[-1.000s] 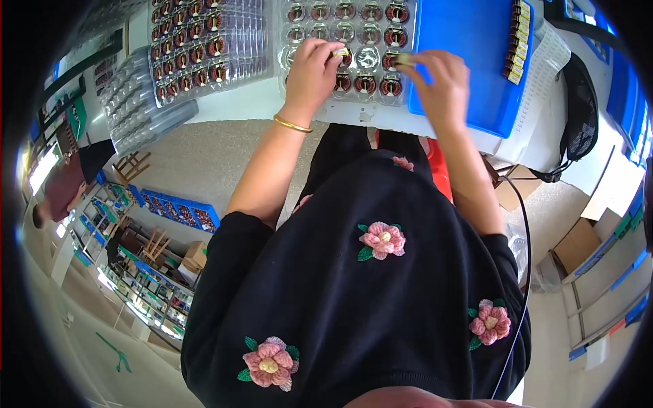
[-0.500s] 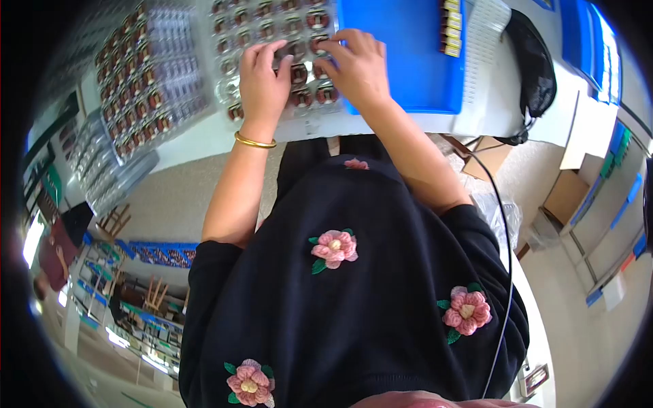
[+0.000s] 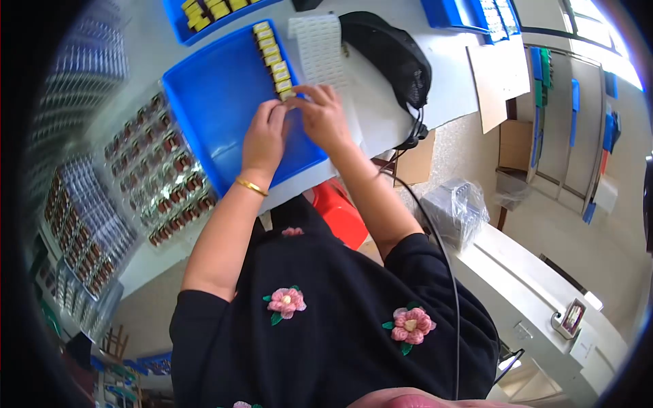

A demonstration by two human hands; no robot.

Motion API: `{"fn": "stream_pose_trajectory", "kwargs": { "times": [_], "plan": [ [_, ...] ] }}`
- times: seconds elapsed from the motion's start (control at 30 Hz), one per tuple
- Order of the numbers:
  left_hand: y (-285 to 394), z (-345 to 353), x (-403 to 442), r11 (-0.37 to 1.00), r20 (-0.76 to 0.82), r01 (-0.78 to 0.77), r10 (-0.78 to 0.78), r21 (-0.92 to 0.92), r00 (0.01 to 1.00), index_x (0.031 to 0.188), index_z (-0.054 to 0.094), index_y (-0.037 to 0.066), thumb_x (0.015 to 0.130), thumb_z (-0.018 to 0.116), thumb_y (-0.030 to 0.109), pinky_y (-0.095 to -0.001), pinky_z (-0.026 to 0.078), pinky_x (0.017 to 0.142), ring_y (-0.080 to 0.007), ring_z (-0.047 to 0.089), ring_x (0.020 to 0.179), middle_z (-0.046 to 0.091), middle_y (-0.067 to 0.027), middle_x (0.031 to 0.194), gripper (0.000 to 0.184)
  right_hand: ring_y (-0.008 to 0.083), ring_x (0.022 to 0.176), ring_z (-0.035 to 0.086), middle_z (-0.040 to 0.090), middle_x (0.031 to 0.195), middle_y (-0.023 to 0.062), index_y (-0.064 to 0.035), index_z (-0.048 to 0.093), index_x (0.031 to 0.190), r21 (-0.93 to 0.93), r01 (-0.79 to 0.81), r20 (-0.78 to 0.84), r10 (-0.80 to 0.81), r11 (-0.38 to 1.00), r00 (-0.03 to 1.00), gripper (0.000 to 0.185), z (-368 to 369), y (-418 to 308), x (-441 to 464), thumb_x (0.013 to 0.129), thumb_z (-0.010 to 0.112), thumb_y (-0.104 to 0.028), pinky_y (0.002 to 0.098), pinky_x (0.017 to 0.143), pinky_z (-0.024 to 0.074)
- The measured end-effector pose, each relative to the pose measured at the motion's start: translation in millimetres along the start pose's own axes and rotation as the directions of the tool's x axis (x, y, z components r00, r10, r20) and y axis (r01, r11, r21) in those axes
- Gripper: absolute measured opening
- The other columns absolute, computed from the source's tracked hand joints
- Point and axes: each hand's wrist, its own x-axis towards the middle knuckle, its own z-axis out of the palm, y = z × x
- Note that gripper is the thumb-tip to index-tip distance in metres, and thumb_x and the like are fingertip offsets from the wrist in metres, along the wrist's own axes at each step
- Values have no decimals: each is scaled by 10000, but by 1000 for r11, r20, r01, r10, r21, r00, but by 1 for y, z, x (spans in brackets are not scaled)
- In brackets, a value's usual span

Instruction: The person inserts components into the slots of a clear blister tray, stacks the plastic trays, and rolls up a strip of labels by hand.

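Note:
My left hand point(image 3: 265, 136), with a gold bangle at its wrist, reaches over the blue tray point(image 3: 194, 95). Its fingers are bent, and the tips meet the lower end of a row of small yellow-and-white blocks point(image 3: 272, 60) along the tray's right side. My right hand point(image 3: 322, 119) comes in from the right, thumb and forefinger closed at the nearest yellow block point(image 3: 286, 94). The fingertips of both hands are close together there. What lies between my left fingers is hidden.
Left of the blue tray lies a clear blister tray point(image 3: 163, 170) of reddish-brown parts, with stacked blister trays point(image 3: 88, 224) beyond. Another blue tray point(image 3: 178, 30) holds yellow blocks. A white perforated strip point(image 3: 318, 51) and black mesh bag point(image 3: 391, 54) lie right. A black cable point(image 3: 445, 251) hangs beside me.
My view has turned to the right. Both hands have left the clear blister tray of reddish-brown parts and are now at the yellow row in the blue tray.

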Motion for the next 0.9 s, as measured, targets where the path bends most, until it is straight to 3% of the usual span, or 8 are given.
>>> {"fn": "stream_pose_trajectory", "kwargs": {
  "times": [0.2, 0.3, 0.37, 0.43, 0.5, 0.83, 0.9],
  "plan": [
    [4, 10, 0, 985, -23, 54, -51, 164, 998, 1019, 605, 115, 862, 624, 115, -385, 553, 756, -268, 631, 968, 601, -46, 1085, 158, 301, 988, 578, 652, 1093, 63, -117, 710, 950, 64, -35, 8, 34, 997, 999, 310, -5, -2, 4, 712, 592, 43, 408, 877, 479],
    [12, 12, 2, 987, -88, 54, -41, 151, 995, 1017, 615, 129, 879, 595, 130, -376, 553, 760, -260, 633, 967, 610, -42, 1087, 140, 309, 1005, 582, 649, 1056, 87, -82, 703, 874, 96, 9, 12, -10, 995, 1000, 210, -2, 10, 5, 711, 609, 12, 425, 886, 464],
    [10, 12, 1, 988, -82, 67, -56, 141, 995, 998, 612, 121, 901, 540, 142, -385, 551, 747, -267, 634, 968, 614, -38, 1098, 123, 335, 930, 611, 666, 986, 132, -50, 691, 860, 62, 85, -19, -84, 994, 996, 206, 5, 19, 7, 707, 582, 35, 441, 824, 478],
    [10, 11, 2, 990, -79, 130, -125, 55, 989, 1043, 585, 90, 830, 669, 160, -407, 541, 766, -311, 630, 941, 610, -78, 1069, 240, 310, 926, 613, 673, 996, 89, -64, 702, 892, 70, 27, 14, -28, 997, 1000, 223, 0, 7, 14, 734, 578, 34, 420, 808, 482],
    [13, 9, 6, 987, -116, 155, -149, 48, 982, 1022, 578, 123, 807, 700, 182, -383, 548, 681, -275, 639, 890, 600, -40, 998, 254, 291, 947, 601, 674, 1011, 51, -84, 719, 929, 60, 17, -6, -17, 998, 1000, 246, 3, 3, 16, 751, 587, 24, 397, 834, 491],
    [4, 14, -10, 998, -118, 42, -37, 38, 992, 964, 588, 137, 865, 620, 203, -388, 553, 595, -265, 645, 782, 567, -53, 912, 123, 281, 929, 606, 674, 1046, 44, -99, 702, 950, -27, 130, 29, -129, 991, 991, 210, 2, 17, 19, 795, 604, 2, 382, 827, 500],
    [3, 7, -14, 998, -33, 52, -51, 22, 998, 938, 586, 125, 892, 581, 194, -400, 558, 610, -291, 654, 773, 562, -84, 931, 83, 273, 937, 612, 675, 1047, 48, -99, 689, 965, -31, 99, 62, -96, 995, 993, 175, 6, 18, 17, 802, 664, -40, 370, 825, 487]
  ]
}}
